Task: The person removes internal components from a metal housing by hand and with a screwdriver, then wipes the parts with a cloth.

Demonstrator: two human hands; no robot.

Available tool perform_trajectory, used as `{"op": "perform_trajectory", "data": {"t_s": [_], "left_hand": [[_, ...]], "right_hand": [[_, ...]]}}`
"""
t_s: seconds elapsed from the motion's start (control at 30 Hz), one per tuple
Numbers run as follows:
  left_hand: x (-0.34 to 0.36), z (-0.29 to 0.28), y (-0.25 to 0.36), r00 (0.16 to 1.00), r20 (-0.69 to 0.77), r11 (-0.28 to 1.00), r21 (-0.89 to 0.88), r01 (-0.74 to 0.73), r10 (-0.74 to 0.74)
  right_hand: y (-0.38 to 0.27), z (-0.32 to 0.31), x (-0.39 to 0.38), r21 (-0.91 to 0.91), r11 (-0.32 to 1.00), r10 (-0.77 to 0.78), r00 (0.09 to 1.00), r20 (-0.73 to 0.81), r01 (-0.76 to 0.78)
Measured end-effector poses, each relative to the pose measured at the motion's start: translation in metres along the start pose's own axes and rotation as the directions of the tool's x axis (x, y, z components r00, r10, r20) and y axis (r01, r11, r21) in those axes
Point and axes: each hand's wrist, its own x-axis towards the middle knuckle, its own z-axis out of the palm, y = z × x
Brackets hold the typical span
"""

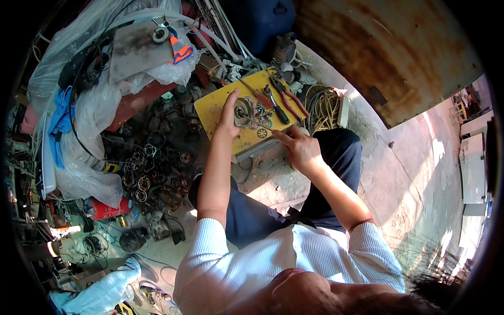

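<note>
Two grips are closed — left hand (229,119) around open housing (241,107), right hand (301,150) on thin tool (261,125) — loose parts (262,112) already between them, remainder unclear.

The round metal housing (243,109) is silver-grey, the flat board (209,108) yellow with dark specks, the long pliers' handles (301,107) red, the short-sleeved shirt (265,260) pale with fine stripes.

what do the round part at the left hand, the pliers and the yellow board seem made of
Round part: likely metal, from its dull grey sheen. Pliers: dark head, probably steel; red handles suggest plastic or rubber sleeves. Yellow board: worn, stained yellow surface, perhaps painted wood or metal; can't tell.
</note>
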Motion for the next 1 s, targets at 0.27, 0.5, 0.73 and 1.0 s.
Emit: {"op": "perform_trajectory", "data": {"t_s": [0.27,0.5,0.73,1.0], "left_hand": [[-0.002,0.015,-0.001,0.989,-0.148,0.962,-0.273,-0.032,-0.009],[0.008,0.010,-0.005,0.983,-0.182,0.953,-0.293,-0.073,0.020],[0.027,0.008,-0.015,0.964,-0.255,0.936,-0.314,-0.160,0.079],[0.011,0.018,-0.008,0.990,-0.119,0.946,-0.303,-0.115,0.082]], "right_hand": [[-0.012,0.019,0.001,0.075,0.996,0.048,0.990,-0.136,-0.038],[-0.013,0.023,0.005,0.211,0.972,0.134,0.982,-0.137,-0.103],[0.001,0.023,0.003,0.368,0.891,0.309,0.949,-0.059,-0.267],[0.020,0.006,-0.014,0.593,0.665,0.461,0.874,0.152,-0.454]]}}
